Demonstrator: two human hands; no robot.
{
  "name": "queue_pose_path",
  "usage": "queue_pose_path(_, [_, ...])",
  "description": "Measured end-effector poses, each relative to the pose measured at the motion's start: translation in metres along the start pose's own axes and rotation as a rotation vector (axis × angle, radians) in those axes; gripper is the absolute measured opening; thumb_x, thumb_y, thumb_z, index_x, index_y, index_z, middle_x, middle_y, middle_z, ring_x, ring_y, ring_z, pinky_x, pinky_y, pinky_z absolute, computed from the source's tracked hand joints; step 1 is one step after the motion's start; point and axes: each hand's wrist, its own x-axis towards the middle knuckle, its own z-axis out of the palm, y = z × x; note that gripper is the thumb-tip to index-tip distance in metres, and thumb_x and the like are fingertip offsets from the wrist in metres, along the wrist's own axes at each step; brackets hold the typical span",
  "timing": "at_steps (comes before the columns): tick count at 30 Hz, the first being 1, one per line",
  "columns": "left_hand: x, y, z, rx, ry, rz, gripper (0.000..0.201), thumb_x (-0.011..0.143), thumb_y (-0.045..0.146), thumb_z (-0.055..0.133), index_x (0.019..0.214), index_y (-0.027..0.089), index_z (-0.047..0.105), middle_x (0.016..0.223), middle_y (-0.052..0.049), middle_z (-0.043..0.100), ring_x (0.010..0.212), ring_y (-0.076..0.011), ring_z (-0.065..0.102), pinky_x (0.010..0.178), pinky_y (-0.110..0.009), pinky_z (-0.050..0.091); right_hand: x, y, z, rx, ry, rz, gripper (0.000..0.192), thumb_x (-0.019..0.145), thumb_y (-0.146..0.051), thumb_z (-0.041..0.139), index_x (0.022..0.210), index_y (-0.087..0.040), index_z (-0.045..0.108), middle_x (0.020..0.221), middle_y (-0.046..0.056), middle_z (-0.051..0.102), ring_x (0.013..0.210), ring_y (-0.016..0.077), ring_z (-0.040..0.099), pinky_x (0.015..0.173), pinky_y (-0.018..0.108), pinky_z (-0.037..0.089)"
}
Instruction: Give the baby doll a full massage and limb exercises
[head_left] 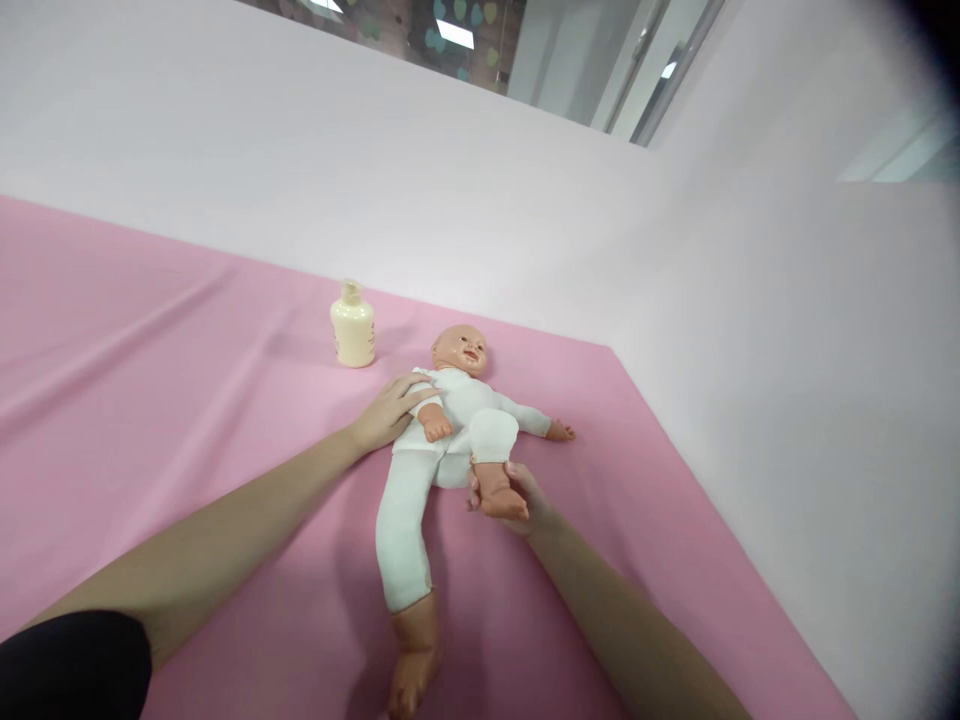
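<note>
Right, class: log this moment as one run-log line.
left hand: resting on baby doll shoulder | right hand: gripping doll's raised foot | lotion bottle: upright, apart | surface: pink cloth

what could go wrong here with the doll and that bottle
The right hand holds only the doll's bent leg by the foot, so the foot might slip free. The left hand rests flat on the doll's side rather than gripping, so the doll may slide on the pink cloth. The cream bottle stands close and could tip.
</note>
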Motion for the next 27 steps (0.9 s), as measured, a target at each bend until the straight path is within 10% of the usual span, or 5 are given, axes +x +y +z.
queue_pose_path(27, [-0.0009,-0.0014,-0.0007,-0.057,-0.019,-0.081,0.048,0.087,0.012,0.037,0.133,0.022,0.046,0.135,-0.011,0.043,0.128,-0.0249,0.038,0.108,-0.046,0.032,0.0014,-0.0022,0.0036,-0.002,-0.084,0.054,0.048,0.068,-0.048,0.068,0.1,-0.014,0.058,0.079,0.003,0.066,0.072,0.0188,0.065,0.075,0.036,0.049])
